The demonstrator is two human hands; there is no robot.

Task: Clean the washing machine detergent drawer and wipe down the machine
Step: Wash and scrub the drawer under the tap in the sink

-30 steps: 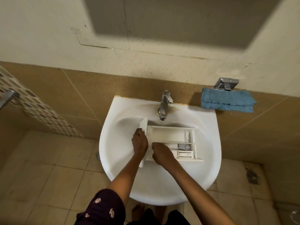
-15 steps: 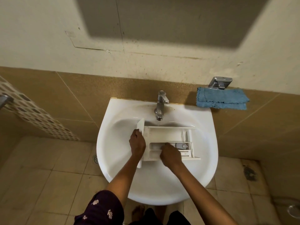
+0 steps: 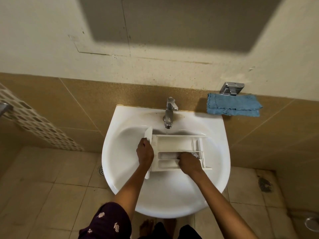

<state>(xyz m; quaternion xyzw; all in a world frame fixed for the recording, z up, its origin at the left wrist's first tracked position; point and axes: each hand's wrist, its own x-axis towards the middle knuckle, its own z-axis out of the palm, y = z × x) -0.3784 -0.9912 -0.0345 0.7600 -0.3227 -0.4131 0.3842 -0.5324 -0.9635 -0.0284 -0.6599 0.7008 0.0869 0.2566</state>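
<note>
The white detergent drawer [image 3: 174, 142] lies lengthwise over the bowl of the white sink [image 3: 219, 152], its front panel standing upright at the left end. My left hand [image 3: 145, 153] grips that panel end. My right hand [image 3: 189, 163] is curled over the near narrow compartments towards the drawer's right end, with its fingertips pressed down inside. Nothing shows in that hand. A small round insert peeks out just past its knuckles. No washing machine is in view.
A chrome tap [image 3: 170, 112] stands behind the drawer, with no water visible. A folded blue cloth [image 3: 233, 107] rests on the tile ledge at the right, under a metal fitting [image 3: 232, 87]. The tiled floor has a drain [image 3: 101, 169] to the left of the sink.
My right hand has slid rightwards along the near compartments, from the drawer's left part to near its right end. The left hand keeps its grip on the panel.
</note>
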